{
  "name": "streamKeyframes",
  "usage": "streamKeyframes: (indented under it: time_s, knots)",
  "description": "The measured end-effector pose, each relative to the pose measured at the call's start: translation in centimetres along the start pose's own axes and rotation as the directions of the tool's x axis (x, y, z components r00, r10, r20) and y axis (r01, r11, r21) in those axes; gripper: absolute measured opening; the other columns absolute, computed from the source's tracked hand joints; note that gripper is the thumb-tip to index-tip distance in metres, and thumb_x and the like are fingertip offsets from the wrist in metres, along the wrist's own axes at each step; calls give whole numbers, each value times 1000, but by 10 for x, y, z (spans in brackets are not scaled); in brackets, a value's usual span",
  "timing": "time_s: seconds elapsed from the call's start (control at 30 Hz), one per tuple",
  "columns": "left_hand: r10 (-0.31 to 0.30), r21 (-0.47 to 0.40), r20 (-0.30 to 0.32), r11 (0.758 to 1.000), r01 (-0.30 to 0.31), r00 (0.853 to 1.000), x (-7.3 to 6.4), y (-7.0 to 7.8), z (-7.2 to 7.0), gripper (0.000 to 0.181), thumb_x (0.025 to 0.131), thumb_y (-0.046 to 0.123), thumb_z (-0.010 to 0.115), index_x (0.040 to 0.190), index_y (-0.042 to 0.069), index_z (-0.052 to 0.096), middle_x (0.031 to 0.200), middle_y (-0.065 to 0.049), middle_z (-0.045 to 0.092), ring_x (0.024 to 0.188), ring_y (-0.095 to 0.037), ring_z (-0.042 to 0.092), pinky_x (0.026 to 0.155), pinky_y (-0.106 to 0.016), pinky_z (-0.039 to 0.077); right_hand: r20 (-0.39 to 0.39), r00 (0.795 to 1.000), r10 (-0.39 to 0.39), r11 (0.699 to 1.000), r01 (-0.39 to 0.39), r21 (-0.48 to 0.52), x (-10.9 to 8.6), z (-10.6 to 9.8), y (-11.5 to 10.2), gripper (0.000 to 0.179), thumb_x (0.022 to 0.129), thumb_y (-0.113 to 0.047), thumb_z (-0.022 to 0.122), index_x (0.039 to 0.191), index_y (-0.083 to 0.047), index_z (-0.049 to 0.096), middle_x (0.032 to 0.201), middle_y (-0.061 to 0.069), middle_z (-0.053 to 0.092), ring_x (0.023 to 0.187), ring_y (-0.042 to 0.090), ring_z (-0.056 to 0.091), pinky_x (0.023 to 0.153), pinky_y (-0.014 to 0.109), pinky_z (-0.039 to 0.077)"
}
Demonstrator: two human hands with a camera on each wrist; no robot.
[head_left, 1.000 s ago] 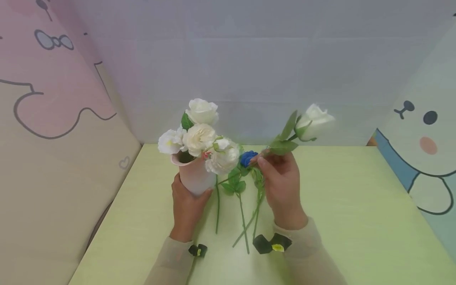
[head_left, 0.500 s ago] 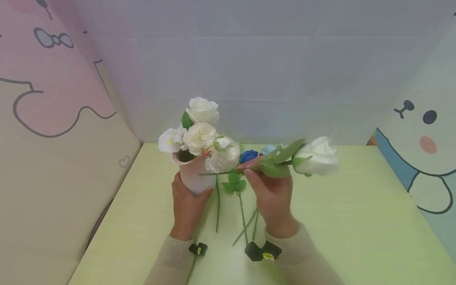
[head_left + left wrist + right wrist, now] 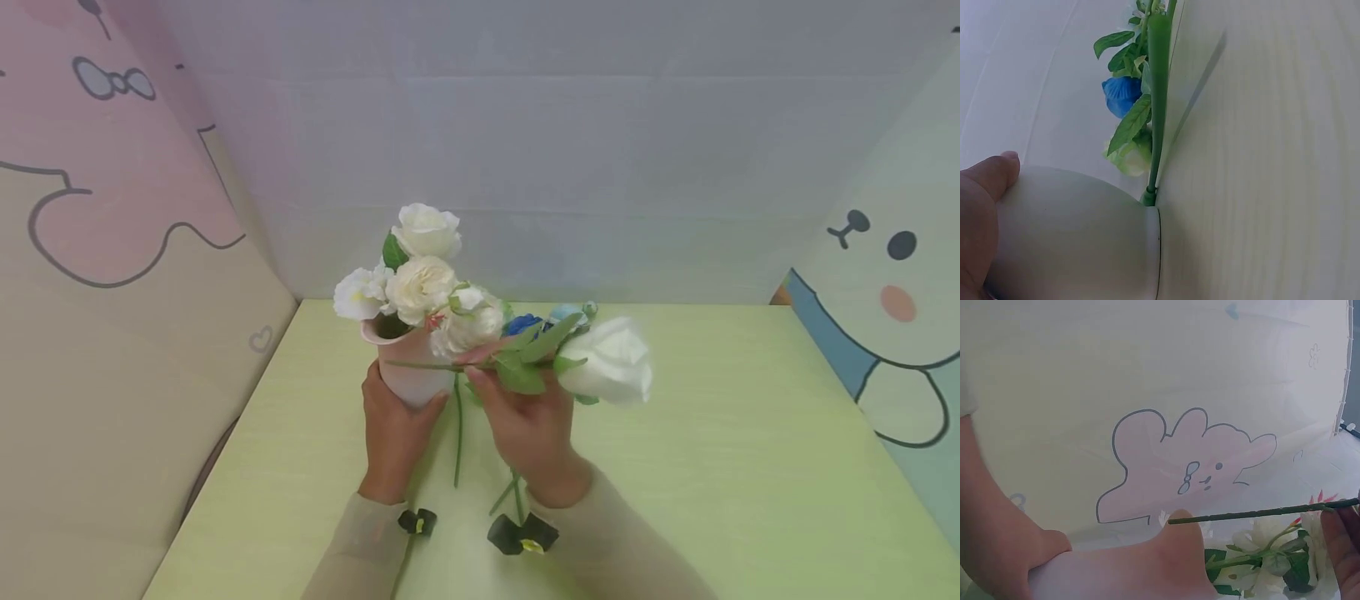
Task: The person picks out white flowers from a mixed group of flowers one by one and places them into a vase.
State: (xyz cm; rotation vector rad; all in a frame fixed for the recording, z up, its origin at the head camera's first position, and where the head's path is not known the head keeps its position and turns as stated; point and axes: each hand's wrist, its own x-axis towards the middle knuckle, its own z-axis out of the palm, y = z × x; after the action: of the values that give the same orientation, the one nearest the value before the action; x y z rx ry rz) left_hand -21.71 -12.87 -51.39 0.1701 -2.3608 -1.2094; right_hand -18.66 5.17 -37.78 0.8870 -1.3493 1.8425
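My left hand (image 3: 397,437) grips the lower body of a pale pink-white vase (image 3: 411,377), which stands on the table. Several white flowers (image 3: 420,290) rise out of its mouth. With thumb and fingers my right hand (image 3: 531,429) pinches the stem of a white rose (image 3: 611,360). The rose lies level, bloom to the right and bare stem end leftward, overlapping the vase in the head view. In the right wrist view the green stem (image 3: 1260,514) reaches across to the rim of the vase (image 3: 1116,572). My left thumb (image 3: 997,172) rests along the vase in the left wrist view.
Behind my right hand lie a blue rose (image 3: 523,325) and a light blue flower (image 3: 567,314). Loose green stems (image 3: 458,442) lie on the pale yellow table (image 3: 720,467). A plain backdrop (image 3: 540,150) and cartoon-printed side panels (image 3: 127,208) surround the table.
My right hand has moved left and slightly down towards the vase, with the rose. The rose has swung from slanting upward to level. The left hand and vase have stayed put.
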Motion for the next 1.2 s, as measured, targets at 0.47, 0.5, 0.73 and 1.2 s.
streamKeyframes:
  time_s: [0.47,0.5,0.73,1.2]
  knots:
    - [-11,-35,0,999,11,1000,0,1,1,110,72,34,95,154,3,28,136,-22,44,115,-38,50,93,-58,44,53,991,-120,924,131,-358,15,16,2,35,102,-25,68,111,8,64,103,20,71,105,29,68,99,37,51]
    - [-11,-36,2,999,11,1000,0,1,1,110,72,33,95,154,4,28,137,-23,43,116,-38,50,94,-58,44,44,993,-106,948,115,-295,18,17,2,35,101,-24,68,111,10,63,103,19,71,105,27,68,98,38,51]
    - [-22,-30,12,999,22,1000,1,2,0,111,72,34,95,154,5,26,139,-23,42,119,-39,49,96,-60,44,12,998,-70,988,67,141,33,21,1,23,96,-2,70,108,14,57,106,8,70,102,23,68,90,45,56]
    - [6,-39,-14,999,-6,1000,1,0,1,110,71,33,96,154,5,29,137,-22,44,119,-39,50,97,-59,43,11,991,-136,952,134,-276,35,24,2,26,97,-10,71,108,13,65,99,25,72,100,30,71,93,42,55]
